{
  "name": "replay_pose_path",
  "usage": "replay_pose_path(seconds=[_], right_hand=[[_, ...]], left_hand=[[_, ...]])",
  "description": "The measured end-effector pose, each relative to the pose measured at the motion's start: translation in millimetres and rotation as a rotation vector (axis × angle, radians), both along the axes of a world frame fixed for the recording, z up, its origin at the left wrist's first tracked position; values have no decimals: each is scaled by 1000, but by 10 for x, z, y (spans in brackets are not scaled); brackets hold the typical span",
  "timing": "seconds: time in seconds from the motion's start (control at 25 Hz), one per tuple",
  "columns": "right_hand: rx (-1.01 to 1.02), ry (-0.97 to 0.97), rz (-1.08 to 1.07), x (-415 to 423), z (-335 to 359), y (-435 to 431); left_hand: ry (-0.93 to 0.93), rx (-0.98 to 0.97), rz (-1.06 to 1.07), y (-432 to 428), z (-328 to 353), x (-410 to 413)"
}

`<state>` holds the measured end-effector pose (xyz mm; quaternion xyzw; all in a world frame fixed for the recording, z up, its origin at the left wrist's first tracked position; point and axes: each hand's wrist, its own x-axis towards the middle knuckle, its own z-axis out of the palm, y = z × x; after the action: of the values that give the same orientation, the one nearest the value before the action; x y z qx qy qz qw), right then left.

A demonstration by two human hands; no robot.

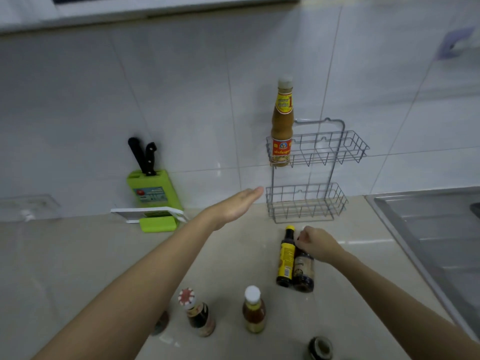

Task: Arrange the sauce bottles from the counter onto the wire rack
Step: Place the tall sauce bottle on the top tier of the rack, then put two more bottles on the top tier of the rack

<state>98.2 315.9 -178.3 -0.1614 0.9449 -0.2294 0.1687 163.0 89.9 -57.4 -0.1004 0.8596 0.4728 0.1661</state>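
Note:
A grey two-tier wire rack [335,146] stands against the tiled wall. One tall orange sauce bottle [281,120] stands at the left end of its top basket; the lower basket [306,203] holds nothing. My left hand [233,206] hovers flat and open, left of the lower basket. My right hand [318,244] is closed around the top of a dark brown bottle [304,271] on the counter, beside a yellow-labelled dark bottle [285,255]. Nearer me stand a red-and-white-capped bottle [198,314], a white-capped amber bottle [253,311] and a dark bottle [320,348] at the bottom edge.
A green knife block [153,189] with two black-handled knives and a white board rack [148,214] stand at the back left. A steel sink [436,235] lies at the right. A small dark object [161,323] is partly hidden under my left forearm.

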Motion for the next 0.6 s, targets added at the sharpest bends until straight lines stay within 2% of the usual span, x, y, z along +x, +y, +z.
replay_pose_path(seconds=[0.2,0.36,0.6], right_hand=[[75,39,39,114,-323,-105],[133,129,-71,93,-470,-143],[39,6,-259,-197,-607,-66]], left_hand=[[-56,-100,-59,-13,-242,230],[-99,-148,-119,-3,-375,228],[-196,-267,-243,31,-762,-150]])
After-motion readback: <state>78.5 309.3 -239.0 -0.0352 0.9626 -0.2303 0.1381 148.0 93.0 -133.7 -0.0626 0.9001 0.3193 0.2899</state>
